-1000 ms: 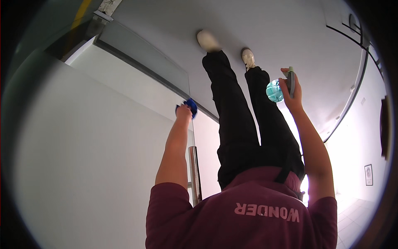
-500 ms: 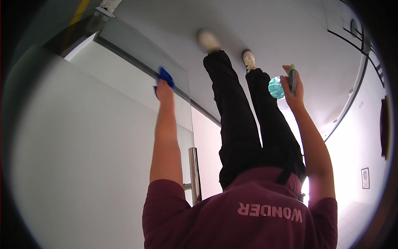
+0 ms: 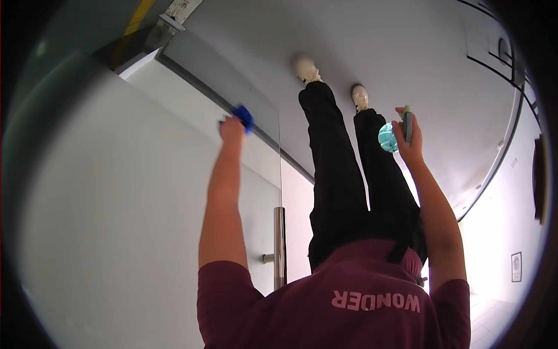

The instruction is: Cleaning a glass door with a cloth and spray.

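My left hand (image 3: 232, 129) is stretched out to the left with its fingers closed round a crumpled blue cloth (image 3: 244, 118). Hand and cloth are over the glass door (image 3: 157, 198), near its dark bottom edge; whether the cloth touches the pane I cannot tell. On the right, my right hand (image 3: 413, 145) grips a spray bottle (image 3: 387, 138) with a clear teal body and a grey and pale green spray head. The bottle is held away from the door, beside my right leg. My palm and fingers hide part of its neck.
A long metal door handle (image 3: 279, 244) stands upright near the door's edge. A metal hinge fitting (image 3: 171, 23) is at the far corner. My shoes (image 3: 360, 98) are on the grey floor (image 3: 244, 35). A black metal rack (image 3: 503, 61) stands far right; a framed picture (image 3: 516, 267) hangs on the white wall.
The whole view has shifted slightly, with door and floor lower and farther right. My left elbow has swung a little outward, the cloth still in hand. The right hand keeps hold of the bottle.
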Action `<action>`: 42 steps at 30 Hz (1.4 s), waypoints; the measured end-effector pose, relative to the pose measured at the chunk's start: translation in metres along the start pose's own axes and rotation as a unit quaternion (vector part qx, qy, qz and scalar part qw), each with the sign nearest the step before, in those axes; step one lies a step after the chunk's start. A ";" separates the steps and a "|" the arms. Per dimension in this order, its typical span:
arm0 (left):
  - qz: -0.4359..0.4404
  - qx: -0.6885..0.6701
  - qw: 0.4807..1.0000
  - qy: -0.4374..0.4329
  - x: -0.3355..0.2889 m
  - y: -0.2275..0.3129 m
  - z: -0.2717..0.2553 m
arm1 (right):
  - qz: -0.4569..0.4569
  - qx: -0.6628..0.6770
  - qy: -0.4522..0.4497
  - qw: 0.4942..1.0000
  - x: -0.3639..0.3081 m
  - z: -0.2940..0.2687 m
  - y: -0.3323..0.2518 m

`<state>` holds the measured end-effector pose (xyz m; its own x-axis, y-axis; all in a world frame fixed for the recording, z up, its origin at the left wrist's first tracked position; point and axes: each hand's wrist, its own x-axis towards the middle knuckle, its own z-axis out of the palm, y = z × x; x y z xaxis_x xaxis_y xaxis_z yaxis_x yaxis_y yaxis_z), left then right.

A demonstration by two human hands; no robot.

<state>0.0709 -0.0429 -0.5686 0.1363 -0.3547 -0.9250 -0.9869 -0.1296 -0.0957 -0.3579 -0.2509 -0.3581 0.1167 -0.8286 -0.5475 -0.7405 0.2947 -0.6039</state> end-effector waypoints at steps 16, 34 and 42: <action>0.016 -0.123 0.992 0.036 -0.019 0.054 0.074 | 0.045 0.020 -0.023 0.999 0.002 0.010 0.005; 0.375 0.059 0.867 -0.323 -0.141 0.059 0.030 | -0.018 0.053 -0.002 0.998 -0.009 -0.014 -0.015; 0.091 0.142 0.982 -0.088 -0.127 -0.051 -0.136 | 0.002 0.057 0.010 0.998 -0.027 -0.031 -0.016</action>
<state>0.1159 -0.1171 -0.3961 -0.0374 -0.1788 -0.9832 -0.9810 0.1941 0.0020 -0.3696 -0.2475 -0.3159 0.0997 -0.8367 -0.5384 -0.6604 0.3491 -0.6648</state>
